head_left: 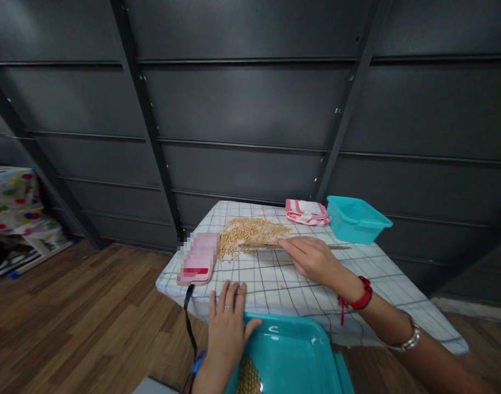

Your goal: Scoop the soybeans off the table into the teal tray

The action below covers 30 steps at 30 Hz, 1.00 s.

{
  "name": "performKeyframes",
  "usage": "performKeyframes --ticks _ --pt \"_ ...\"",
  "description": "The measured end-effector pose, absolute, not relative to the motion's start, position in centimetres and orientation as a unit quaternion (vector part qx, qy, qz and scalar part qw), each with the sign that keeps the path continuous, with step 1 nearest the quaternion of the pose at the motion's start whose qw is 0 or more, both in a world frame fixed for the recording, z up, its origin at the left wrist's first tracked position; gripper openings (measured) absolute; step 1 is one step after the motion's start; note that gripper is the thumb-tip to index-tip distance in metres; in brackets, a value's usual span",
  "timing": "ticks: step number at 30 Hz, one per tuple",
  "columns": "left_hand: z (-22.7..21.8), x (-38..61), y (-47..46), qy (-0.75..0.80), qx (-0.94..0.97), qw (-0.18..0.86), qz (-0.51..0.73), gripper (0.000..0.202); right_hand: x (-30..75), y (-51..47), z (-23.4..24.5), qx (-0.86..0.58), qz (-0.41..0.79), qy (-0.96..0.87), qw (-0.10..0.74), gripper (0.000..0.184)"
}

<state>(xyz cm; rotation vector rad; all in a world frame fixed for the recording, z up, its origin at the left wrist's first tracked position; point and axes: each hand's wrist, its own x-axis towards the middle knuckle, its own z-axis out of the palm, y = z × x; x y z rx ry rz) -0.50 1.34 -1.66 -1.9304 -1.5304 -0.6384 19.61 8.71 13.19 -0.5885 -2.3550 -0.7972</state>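
Just beyond and to the left of the right hand (310, 260), a spread of yellow beans (252, 231) is seen on the checked cloth (270, 273), with whitish patches mixed in. By that hand a thin strip (258, 246) is gripped between thumb and closed fingers; its left end is laid along the near edge of the spread, and its other end is pointed out past the knuckles to the right. Its material cannot be told. On the wrist behind, a red bracelet (362, 295) is worn, and farther up the arm a silver bangle (412, 336).

To the left of the right hand and nearer the body, the left hand (228, 328) is held open, palm down, with nothing grasped; its fingers are laid toward the cloth's near edge, and its thumb is stretched over the corner of a turquoise tray (293, 355). Whether weight is pressed on the tray cannot be told. Below that thumb, more beans (249, 377) are gathered in the tray. Ahead and left of the left hand, a pink phone (201, 251) is placed, partly blurred. Beyond the right hand, a folded striped towel (306, 212) is set beside a turquoise box (357, 221).
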Motion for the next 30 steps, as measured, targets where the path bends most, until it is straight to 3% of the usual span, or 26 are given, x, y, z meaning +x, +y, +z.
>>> performKeyframes --ticks 11,23,30 --pt "-1.4 -0.6 1.4 -0.572 -0.73 0.279 -0.248 0.065 15.6 9.3 12.1 -0.177 -0.283 -0.912 0.237 0.026" --pt "-1.7 -0.6 1.4 -0.583 -0.73 0.262 -0.24 0.066 20.0 7.7 13.2 -0.211 -0.277 -0.89 0.296 0.029" --pt "-1.6 -0.4 1.3 -0.584 -0.732 0.25 -0.247 0.065 24.5 3.2 13.7 -0.275 -0.311 -0.878 0.238 0.032"
